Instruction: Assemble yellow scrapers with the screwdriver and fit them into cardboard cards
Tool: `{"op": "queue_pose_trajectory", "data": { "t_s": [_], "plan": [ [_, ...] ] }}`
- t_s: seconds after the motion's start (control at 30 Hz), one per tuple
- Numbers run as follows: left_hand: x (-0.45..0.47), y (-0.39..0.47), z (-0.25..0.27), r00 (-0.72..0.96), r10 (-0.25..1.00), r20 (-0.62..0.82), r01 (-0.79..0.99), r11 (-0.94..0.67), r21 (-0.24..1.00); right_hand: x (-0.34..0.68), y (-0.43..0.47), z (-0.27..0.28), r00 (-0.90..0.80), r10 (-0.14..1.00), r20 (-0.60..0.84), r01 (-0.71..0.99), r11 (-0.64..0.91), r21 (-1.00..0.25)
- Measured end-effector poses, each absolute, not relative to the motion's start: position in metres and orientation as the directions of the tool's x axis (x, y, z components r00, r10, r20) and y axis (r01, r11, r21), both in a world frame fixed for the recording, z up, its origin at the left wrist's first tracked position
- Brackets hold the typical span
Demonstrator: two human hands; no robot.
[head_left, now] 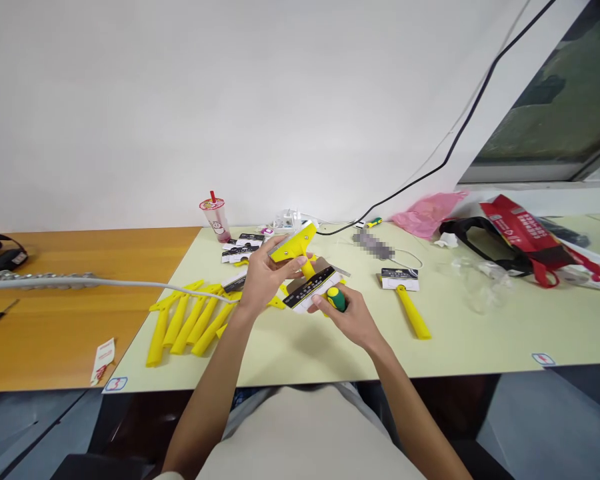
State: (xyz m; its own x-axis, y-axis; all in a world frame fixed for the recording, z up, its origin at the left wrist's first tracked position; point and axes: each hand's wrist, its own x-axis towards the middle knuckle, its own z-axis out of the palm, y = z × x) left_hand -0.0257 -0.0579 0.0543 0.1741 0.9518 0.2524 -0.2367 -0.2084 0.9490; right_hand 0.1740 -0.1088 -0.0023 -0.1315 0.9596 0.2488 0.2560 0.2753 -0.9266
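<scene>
My left hand (264, 275) is closed around the head of a yellow scraper (295, 245), with small screws showing on its face. My right hand (351, 313) is closed around a green-and-yellow screwdriver handle (337, 299); its shaft is hidden. The right thumb and fingers also pinch a blade with a black-and-white cover (307, 291), in front of the scraper's handle. Whether this blade touches the scraper, I cannot tell. Left of my hands lie several yellow scraper handles (183, 323) in a row. A scraper with a covered blade (413, 313) rests to the right.
More covered blades (243, 248) are stacked behind my left hand, near a drink cup (215, 219). A second screwdriver (375, 222) lies by the wall. A pink bag (427, 213) and a red bag (523, 233) occupy the right. A grey cable (130, 283) crosses at left.
</scene>
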Motion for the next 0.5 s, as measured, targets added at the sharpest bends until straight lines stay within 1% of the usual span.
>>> {"op": "queue_pose_trajectory", "data": {
  "t_s": [0.07, 0.13, 0.23, 0.3, 0.4, 0.5],
  "plan": [
    [-0.024, -0.064, 0.057, 0.183, 0.947, 0.266, -0.243, -0.219, 0.945, 0.168, -0.112, -0.004, -0.178, 0.962, 0.206, 0.143, 0.233, -0.962],
    [-0.023, -0.069, 0.055, 0.168, 0.945, 0.279, -0.253, -0.232, 0.939, 0.162, -0.115, -0.008, -0.196, 0.961, 0.196, 0.051, 0.209, -0.977],
    [-0.027, -0.075, 0.053, 0.124, 0.942, 0.311, -0.225, -0.278, 0.934, 0.151, -0.121, -0.01, -0.158, 0.963, 0.218, -0.067, 0.21, -0.975],
    [-0.032, -0.08, 0.054, 0.123, 0.929, 0.348, -0.162, -0.327, 0.931, 0.144, -0.127, -0.009, -0.1, 0.968, 0.231, -0.139, 0.216, -0.966],
    [-0.039, -0.091, 0.057, 0.163, 0.914, 0.37, -0.089, -0.36, 0.929, 0.135, -0.135, -0.004, -0.016, 0.968, 0.25, -0.177, 0.243, -0.954],
    [-0.041, -0.104, 0.063, 0.153, 0.913, 0.377, -0.134, -0.359, 0.924, 0.128, -0.142, 0.001, 0.029, 0.957, 0.288, -0.16, 0.288, -0.944]
  ]
}}
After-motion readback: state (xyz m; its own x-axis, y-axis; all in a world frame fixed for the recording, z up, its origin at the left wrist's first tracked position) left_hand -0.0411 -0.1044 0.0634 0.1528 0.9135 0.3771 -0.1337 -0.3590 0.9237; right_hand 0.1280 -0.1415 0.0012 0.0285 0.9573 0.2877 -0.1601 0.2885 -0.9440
